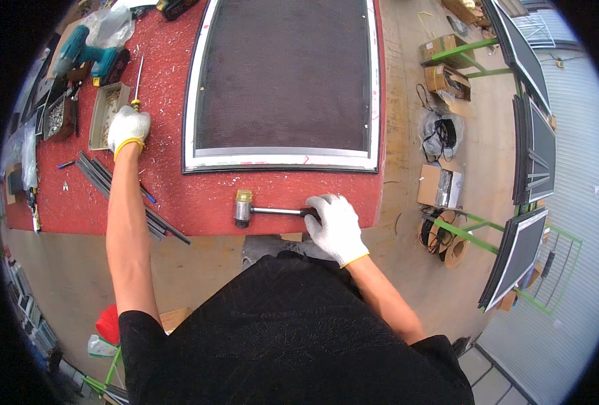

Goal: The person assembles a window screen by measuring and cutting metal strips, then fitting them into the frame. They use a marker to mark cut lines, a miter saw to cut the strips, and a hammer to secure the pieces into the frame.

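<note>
My left hand (129,128), in a white knit glove with a yellow cuff, is closed around the handle of a screwdriver (139,81). The shaft points away from me, beside a small tray (107,108) of little parts. Close to the table's near edge, a mallet (244,208) with a metal head and a yellowish face lies on the red surface. My right hand (336,229), gloved the same way, has its fingers curled over the dark end of its handle. Beyond the mallet lies a framed mesh screen (282,81) with a white and black border.
Grey strips (103,179) lie left of the screen, partly under my left forearm. A teal power drill (87,57) and a container of small fasteners (60,118) are at the far left. More framed panels (519,256) lean on green racks at the right, near boxes (440,185) on the floor.
</note>
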A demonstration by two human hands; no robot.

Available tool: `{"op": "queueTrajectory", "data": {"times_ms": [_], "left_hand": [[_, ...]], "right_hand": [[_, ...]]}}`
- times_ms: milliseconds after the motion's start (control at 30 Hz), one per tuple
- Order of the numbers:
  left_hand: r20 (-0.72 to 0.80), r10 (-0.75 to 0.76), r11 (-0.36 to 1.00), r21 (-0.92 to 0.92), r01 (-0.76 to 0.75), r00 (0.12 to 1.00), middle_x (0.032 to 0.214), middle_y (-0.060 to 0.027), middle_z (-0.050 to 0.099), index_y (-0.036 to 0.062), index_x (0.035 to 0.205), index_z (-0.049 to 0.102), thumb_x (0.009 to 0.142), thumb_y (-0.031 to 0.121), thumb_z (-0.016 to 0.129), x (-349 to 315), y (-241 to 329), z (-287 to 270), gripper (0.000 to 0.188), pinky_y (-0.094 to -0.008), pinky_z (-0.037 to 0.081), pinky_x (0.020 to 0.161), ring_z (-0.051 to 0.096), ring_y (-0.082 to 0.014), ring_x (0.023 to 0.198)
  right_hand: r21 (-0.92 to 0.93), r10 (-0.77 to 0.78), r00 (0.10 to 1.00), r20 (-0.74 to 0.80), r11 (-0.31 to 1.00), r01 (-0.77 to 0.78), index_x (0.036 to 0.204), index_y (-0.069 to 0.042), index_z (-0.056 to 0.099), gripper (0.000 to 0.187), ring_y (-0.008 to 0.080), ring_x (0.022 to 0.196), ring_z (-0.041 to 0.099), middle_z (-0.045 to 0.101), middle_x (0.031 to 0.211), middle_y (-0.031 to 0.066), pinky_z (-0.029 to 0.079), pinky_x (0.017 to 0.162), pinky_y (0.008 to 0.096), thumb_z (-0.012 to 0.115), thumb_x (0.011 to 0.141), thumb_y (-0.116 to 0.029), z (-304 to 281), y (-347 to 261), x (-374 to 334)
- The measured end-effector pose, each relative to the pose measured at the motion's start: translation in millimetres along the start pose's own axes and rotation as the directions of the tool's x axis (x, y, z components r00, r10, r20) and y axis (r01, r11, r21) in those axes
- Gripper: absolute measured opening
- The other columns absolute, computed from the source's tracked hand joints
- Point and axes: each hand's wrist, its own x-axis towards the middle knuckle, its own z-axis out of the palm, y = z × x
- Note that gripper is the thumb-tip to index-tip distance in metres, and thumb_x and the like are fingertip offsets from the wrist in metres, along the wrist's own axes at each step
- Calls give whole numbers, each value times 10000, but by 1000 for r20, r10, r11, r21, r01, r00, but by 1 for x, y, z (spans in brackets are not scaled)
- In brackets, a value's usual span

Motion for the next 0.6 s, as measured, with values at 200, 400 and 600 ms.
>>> {"op": "queueTrajectory", "data": {"times_ms": [200,400,600], "left_hand": [[90,4,999,48,-8,996,1305,-357,791,-80,1202,829,969,586,670,-18,-5,-13,723,-521,581,1134,757,-495,1307],[67,-205,600,-780,179,977,808,-78,694,53,856,718,1095,471,603,-189,45,-21,494,-411,519,646,678,-193,694],[158,-188,187,-963,193,969,895,-16,682,115,1027,690,1141,326,629,-409,187,3,247,-328,545,706,672,-131,784]], "right_hand": [[41,-105,980,171,994,100,1183,-95,794,294,409,1087,738,767,1092,174,597,953,550,818,913,-208,-16,36,5],[33,-386,818,425,910,412,1063,-35,754,191,394,956,789,763,1028,211,634,856,549,726,908,-143,-22,62,44],[616,-450,753,479,784,77,1323,-12,774,389,429,1204,786,801,1261,256,608,1051,512,687,1136,-341,-90,126,61]]}}
